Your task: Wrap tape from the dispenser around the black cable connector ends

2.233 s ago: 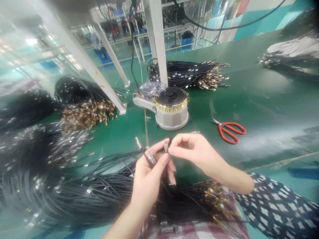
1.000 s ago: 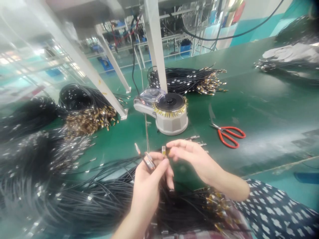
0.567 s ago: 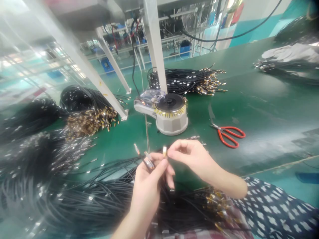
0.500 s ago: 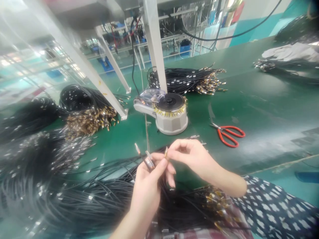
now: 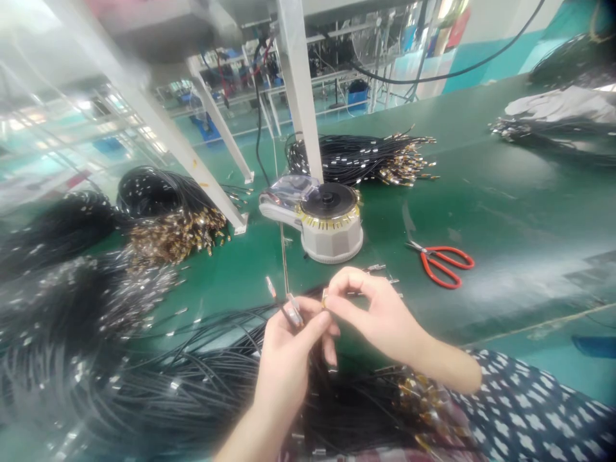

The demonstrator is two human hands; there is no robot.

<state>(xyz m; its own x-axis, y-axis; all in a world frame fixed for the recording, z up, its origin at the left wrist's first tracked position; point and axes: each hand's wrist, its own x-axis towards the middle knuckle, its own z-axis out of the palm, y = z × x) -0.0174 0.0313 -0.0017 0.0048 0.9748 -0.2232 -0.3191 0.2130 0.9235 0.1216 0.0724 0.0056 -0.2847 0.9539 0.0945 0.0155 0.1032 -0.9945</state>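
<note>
My left hand point(image 5: 289, 356) is closed around a few black cables, and their clear-sleeved connector ends point(image 5: 294, 310) stick up past its fingers. Between the fingertips of both hands is a small gold-coloured cable end point(image 5: 324, 299). My right hand point(image 5: 382, 317) pinches it from the right with thumb and forefinger; the fingers partly hide it. Beneath the hands lies a large pile of black cables point(image 5: 206, 366). Just beyond them stands a round tape dispenser point(image 5: 332, 240) with yellow tape pieces around its black disc.
Red-handled scissors point(image 5: 445, 264) lie on the green table point(image 5: 505, 212) to the right. Cable bundles with gold-coloured ends point(image 5: 173, 234) rest at left, and another bundle point(image 5: 356, 154) lies behind the dispenser. White metal posts point(image 5: 301, 90) rise from the table.
The fingertips of my right hand have closed further over the gold-coloured cable end. Both hands have shifted slightly to the right; the cables in my left hand stay held.
</note>
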